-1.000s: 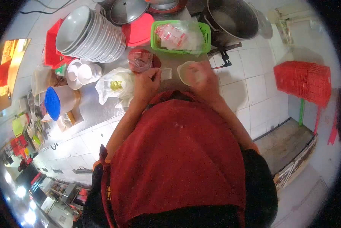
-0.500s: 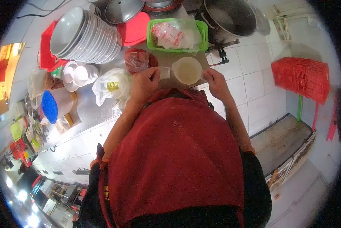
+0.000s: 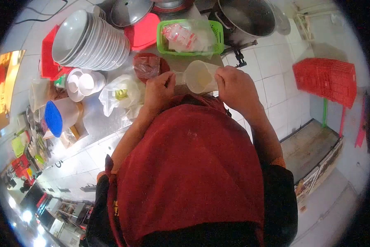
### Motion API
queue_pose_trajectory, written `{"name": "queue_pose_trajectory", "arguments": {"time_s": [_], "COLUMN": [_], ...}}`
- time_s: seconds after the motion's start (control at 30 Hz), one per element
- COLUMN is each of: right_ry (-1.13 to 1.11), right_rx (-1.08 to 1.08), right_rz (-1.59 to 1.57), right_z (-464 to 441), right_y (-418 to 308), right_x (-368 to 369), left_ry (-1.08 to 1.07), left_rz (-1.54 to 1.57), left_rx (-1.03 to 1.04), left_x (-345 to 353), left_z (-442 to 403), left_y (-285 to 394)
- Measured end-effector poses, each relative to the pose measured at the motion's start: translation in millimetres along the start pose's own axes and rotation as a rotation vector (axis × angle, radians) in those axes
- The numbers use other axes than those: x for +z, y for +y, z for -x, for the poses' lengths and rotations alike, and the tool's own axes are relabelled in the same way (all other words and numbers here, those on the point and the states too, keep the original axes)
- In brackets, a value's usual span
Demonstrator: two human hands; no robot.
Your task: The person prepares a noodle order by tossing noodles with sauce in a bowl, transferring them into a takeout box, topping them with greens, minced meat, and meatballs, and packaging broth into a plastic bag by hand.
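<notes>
My right hand (image 3: 237, 87) is closed on the handle side of a pale translucent cup (image 3: 198, 77), which is tilted with its opening showing. Something yellowish shows inside the cup. To its left, my left hand (image 3: 160, 90) has its fingers pinched on a small clear plastic piece (image 3: 179, 79) that reaches toward the cup. Just behind my left hand lies a dark red packet in clear wrap (image 3: 148, 67). A white plastic bag (image 3: 120, 94) with something yellow-green in it rests left of that hand.
A green basket (image 3: 162, 47) with plastic packs stands behind the cup, beside a large pot (image 3: 250, 20). Stacked white bowls (image 3: 90, 41), small white cups (image 3: 90, 82) and a blue-lidded container (image 3: 54, 118) are on the left. A red crate (image 3: 325, 80) is at the right.
My right hand first moved off the cup's inside to its right side, then closed round that side. The cup has gone from upright to tilted. My left hand has stayed nearly still.
</notes>
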State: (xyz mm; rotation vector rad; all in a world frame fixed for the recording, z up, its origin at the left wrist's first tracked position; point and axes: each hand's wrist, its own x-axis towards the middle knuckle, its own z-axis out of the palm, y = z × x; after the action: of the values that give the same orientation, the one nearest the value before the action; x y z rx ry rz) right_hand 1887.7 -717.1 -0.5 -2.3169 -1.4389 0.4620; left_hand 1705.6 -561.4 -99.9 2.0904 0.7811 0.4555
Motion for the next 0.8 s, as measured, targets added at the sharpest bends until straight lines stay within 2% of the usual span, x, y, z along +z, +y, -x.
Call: {"name": "queue_pose_trajectory", "arguments": {"time_s": [0.1, 0.17, 0.57, 0.67, 0.8], "right_ry": [-0.084, -0.039, -0.080, -0.129, -0.124], "right_rx": [0.074, 0.070, 0.019, 0.002, -0.027], "right_rz": [0.117, 0.103, 0.275, 0.293, 0.315], "right_z": [0.4, 1.7, -1.5, -4.1, -5.8], "right_y": [-9.1, -11.4, -33.5, -38.7, -39.4], "right_x": [-3.8, -1.6, -5.2, -10.6, -8.2], "left_ry": [-0.001, -0.043, -0.044, 0.006, 0.010], "left_rz": [-0.007, -0.009, -0.033, -0.005, 0.034], "left_rx": [0.022, 0.021, 0.035, 0.087, 0.057], "left_x": [-1.1, -0.4, 1.1, 3.7, 3.6], "left_z": [0.1, -0.3, -1.0, -0.6, -0.1], "left_y": [5.6, 5.6, 8.1, 4.9, 5.2]}}
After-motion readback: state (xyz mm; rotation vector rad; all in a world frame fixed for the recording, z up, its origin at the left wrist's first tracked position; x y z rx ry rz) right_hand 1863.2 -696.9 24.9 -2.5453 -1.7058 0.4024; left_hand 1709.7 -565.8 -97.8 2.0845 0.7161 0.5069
